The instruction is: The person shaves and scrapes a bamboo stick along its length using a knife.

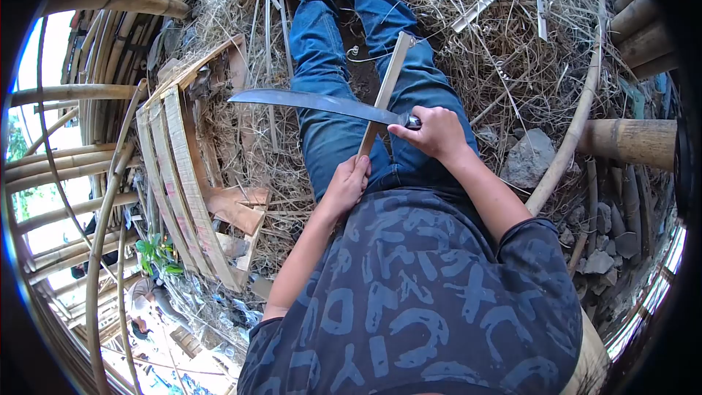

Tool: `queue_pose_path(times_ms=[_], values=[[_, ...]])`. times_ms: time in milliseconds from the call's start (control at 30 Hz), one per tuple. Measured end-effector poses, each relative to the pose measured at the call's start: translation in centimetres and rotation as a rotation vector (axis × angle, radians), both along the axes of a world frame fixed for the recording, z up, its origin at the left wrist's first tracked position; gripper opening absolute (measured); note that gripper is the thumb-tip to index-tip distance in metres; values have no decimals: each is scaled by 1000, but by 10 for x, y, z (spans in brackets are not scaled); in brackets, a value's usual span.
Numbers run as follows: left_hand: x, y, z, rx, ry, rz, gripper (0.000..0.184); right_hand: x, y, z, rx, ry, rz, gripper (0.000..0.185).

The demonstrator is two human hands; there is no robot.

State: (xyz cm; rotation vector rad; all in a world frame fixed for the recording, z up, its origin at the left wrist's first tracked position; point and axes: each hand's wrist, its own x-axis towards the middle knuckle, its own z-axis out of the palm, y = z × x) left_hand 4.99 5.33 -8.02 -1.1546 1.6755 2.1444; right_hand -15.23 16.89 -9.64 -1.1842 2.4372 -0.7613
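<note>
My right hand (pixel 437 132) is closed round the dark handle of a long machete (pixel 314 102). The blade points left and lies across a narrow bamboo strip (pixel 393 73) near its middle. The lower end of that strip is in my left hand (pixel 346 184), fingers wrapped round it, close to my lap. The strip slants up and slightly right over my legs in blue jeans (pixel 322 58).
A wooden pallet-like frame (pixel 179 168) stands at left, beside split wood pieces (pixel 235 208). Bamboo poles (pixel 621 143) run along the right, near a grey rock (pixel 529 159). Straw and shavings (pixel 504 51) cover the ground. A person (pixel 144 300) is visible at lower left.
</note>
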Motion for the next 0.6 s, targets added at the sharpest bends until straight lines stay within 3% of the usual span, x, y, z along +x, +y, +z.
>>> queue_pose_path(times_ms=[367,600], values=[[5,-8,-13,51,-103,20,33,3,-15,0,213,127,118,78],[5,-12,-14,38,-158,-5,31,5,-15,-4,164,122,126,77]])
